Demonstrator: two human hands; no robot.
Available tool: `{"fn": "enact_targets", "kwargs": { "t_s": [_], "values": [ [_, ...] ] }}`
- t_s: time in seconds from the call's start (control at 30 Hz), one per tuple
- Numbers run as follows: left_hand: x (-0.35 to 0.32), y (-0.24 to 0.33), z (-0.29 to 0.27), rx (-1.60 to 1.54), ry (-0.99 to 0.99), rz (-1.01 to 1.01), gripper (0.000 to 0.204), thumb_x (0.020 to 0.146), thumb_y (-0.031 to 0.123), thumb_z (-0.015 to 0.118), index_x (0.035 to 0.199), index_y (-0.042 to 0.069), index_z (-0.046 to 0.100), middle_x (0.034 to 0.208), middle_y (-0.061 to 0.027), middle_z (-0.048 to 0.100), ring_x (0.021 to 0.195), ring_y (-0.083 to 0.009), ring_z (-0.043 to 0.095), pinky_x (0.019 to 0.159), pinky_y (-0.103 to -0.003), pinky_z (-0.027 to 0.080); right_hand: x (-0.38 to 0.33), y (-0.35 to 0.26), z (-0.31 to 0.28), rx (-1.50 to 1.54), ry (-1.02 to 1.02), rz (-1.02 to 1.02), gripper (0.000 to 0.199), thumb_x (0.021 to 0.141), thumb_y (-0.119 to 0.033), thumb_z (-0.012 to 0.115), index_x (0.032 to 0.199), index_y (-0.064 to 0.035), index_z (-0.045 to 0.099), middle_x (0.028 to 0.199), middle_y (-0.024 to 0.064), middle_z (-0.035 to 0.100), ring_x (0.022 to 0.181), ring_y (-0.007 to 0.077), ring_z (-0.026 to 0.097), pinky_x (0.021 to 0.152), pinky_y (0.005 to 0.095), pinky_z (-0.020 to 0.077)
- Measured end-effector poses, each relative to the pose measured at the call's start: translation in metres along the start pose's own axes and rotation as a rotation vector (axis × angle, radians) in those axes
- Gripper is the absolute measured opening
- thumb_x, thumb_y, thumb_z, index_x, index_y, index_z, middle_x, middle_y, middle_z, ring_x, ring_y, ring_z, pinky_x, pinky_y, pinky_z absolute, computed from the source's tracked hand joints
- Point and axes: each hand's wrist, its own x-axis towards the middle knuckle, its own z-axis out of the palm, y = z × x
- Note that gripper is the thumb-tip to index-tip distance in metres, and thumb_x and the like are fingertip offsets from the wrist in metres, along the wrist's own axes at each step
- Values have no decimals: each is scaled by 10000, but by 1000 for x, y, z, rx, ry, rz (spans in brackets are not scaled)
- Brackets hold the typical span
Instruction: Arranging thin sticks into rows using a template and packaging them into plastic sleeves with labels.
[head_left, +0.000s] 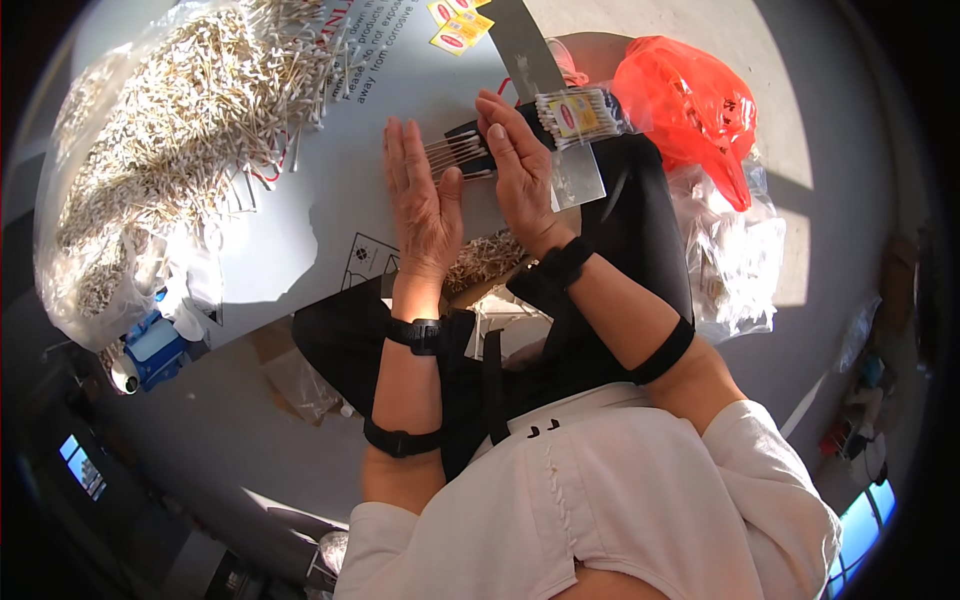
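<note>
A small row of cotton swabs (455, 152) lies between my two hands over the grey table (270, 260). My left hand (424, 205) is open, its fingers stretched out flat against the left ends of the swabs. At their right ends is my right hand (522, 172), also open, with fingers extended and slightly bent. A dark strip lies under the swabs and my right fingers. Just past the right hand, a clear packet of cotton swabs (580, 115) with a yellow label rests by a flat metallic plate (580, 182) at the table's edge.
A large clear bag of loose cotton swabs (180, 130) covers the table's left side. Yellow labels (460, 25) lie at the far edge. Right of the table are a red plastic bag (690, 100) and clear bags (730, 250). A blue container (155, 350) stands lower left; more swabs (485, 260) sit below my wrists.
</note>
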Motion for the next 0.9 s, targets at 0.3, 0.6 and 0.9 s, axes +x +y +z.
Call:
{"fn": "enact_targets", "kwargs": {
  "t_s": [0.3, 0.6, 0.9],
  "values": [
    [9, -25, 4, 30, 98, -8, 664, 954, 338, 567, 1507, 66, 319, 1533, -168, 344, 1439, -347, 290, 1167, -462, 234, 29, -11, -17, -649, -211, -230, 191, 811, -14, 643, 997, -36, 683, 1057, 105, 627, 936, 268, 645, 803, 338, 526],
    [4, -5, 6, 234, -45, -16, 738, 940, 487, 523, 1504, 57, 316, 1566, -168, 297, 1468, -305, 246, 1173, -558, 132, 49, -9, -20, -942, -355, -340, 49, 818, -94, 628, 793, -59, 652, 825, 103, 615, 786, 341, 632, 670, 424, 505],
    [4, -7, 7, 222, -30, 3, 748, 917, 459, 579, 1505, 79, 316, 1567, -160, 296, 1460, -318, 257, 1161, -574, 146, 74, -19, -16, -1032, -517, -224, 68, 770, -114, 637, 759, -48, 645, 794, 143, 641, 778, 365, 634, 665, 454, 499]
  ]
}}
